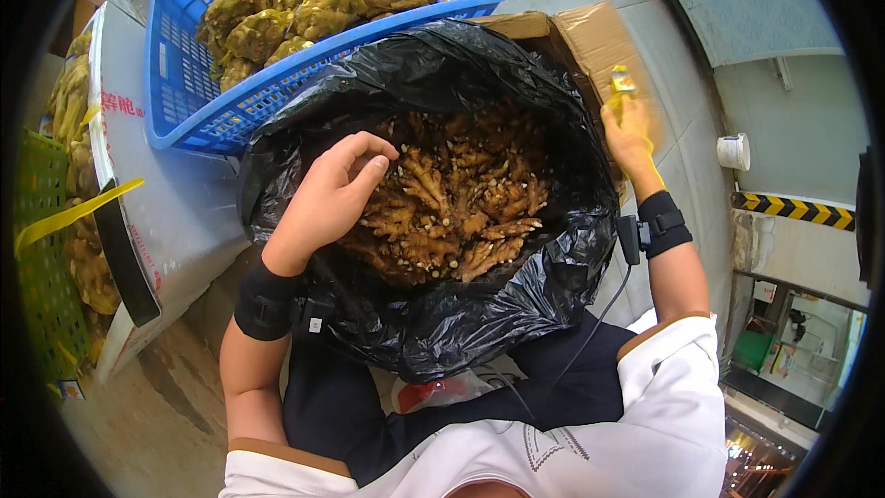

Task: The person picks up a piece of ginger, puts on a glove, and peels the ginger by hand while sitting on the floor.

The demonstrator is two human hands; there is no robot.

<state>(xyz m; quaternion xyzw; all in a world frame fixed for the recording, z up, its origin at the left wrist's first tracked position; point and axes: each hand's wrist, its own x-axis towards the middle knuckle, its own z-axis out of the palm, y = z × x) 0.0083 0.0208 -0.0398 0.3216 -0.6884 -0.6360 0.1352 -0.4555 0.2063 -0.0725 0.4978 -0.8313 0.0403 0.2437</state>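
Note:
Fresh ginger roots (449, 200) fill a black plastic bag (415, 339) that lines a cardboard box (601, 41) in front of me. My left hand (335, 187) hovers over the left side of the ginger. Its fingers are curled, with a gap to the thumb and nothing seen between them. To the right of the bag, by the box flap, my right hand (630, 135) grips a yellow mesh bag (621, 83) with a small label at its top. Yellow netting trails along that wrist. The mesh bag's contents cannot be made out.
A blue plastic crate (228, 111) with ginger-filled mesh bags (325, 7) stands beyond the black bag. At left are a white printed box (166, 207) and a green crate (41, 277) with more bagged ginger. A white tub (733, 152) lies at right. A cable (608, 318) hangs from my right wrist.

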